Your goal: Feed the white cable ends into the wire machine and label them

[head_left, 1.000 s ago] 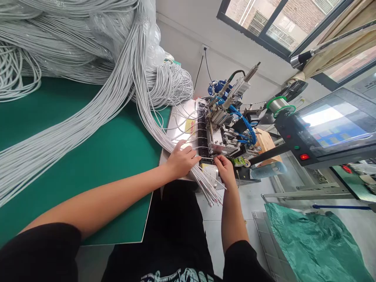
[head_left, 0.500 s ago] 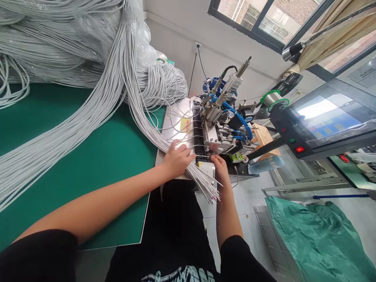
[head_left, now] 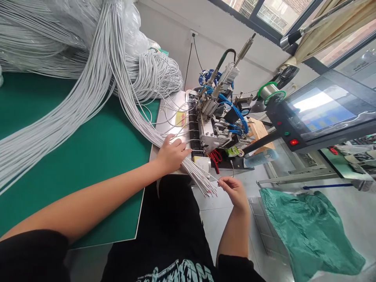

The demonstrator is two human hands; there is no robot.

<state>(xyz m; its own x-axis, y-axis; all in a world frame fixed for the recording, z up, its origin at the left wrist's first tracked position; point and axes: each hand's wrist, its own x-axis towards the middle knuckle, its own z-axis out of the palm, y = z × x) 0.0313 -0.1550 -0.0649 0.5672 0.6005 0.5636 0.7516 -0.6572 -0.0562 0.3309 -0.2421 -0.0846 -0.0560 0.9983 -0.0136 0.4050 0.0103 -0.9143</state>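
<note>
A thick bundle of white cables [head_left: 197, 175] runs under my left hand [head_left: 172, 156], whose fingers are closed over it at the front of the metal plate [head_left: 167, 113]. The stripped-looking cable ends fan out past the plate's edge. My right hand [head_left: 234, 190] pinches the end of one single cable [head_left: 212, 177] between thumb and fingertips, to the right of the bundle. Several separate cables lie across the plate into the black slotted rail [head_left: 194, 125] of the machine [head_left: 210, 131].
Coiled cables [head_left: 158, 76] heap up on the green table [head_left: 117, 164] behind. On the right are a control screen [head_left: 326, 107] and a solder-like wire spool [head_left: 270, 93]. Red-handled scissors or pliers [head_left: 216, 156] lie under the machine. A green sheet [head_left: 308, 231] covers something on the floor.
My right hand has moved away from the machine's rail, down and to the right, and now pinches one cable end from the bundle. My left hand stays on the bundle.
</note>
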